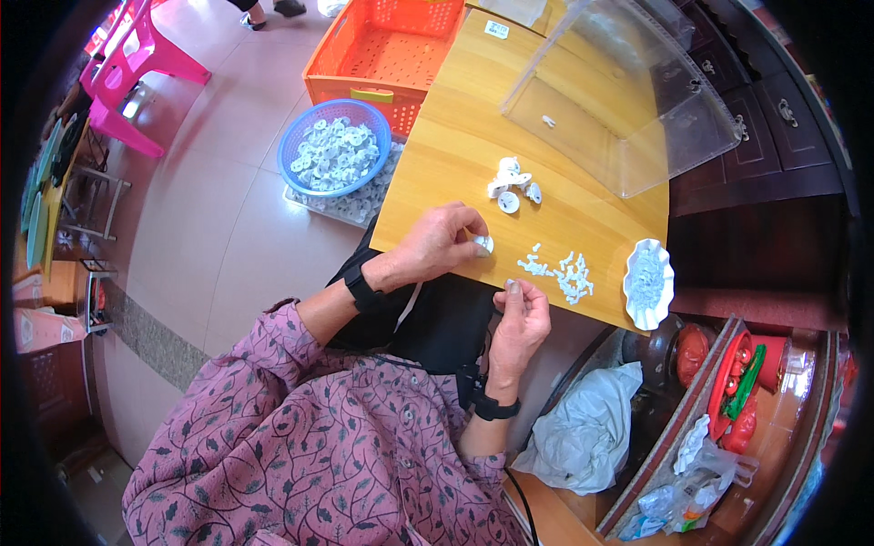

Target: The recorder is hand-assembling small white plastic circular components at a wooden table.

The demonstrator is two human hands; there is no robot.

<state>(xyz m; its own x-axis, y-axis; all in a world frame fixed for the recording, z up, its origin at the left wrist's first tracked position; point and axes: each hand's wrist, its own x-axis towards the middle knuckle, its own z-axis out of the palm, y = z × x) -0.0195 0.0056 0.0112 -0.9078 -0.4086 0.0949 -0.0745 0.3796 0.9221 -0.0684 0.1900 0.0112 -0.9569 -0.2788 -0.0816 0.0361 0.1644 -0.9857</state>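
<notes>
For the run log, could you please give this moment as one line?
left hand: holds white part | right hand: pinches something tiny | small pieces on table

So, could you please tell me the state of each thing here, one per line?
left hand: pinching a small white part at the table edge
right hand: fingers pinched together, contents too small to tell
blue basket: full of white parts
orange crate: empty
clear box: almost empty, one small piece inside
white dish: holds tiny pieces
</notes>
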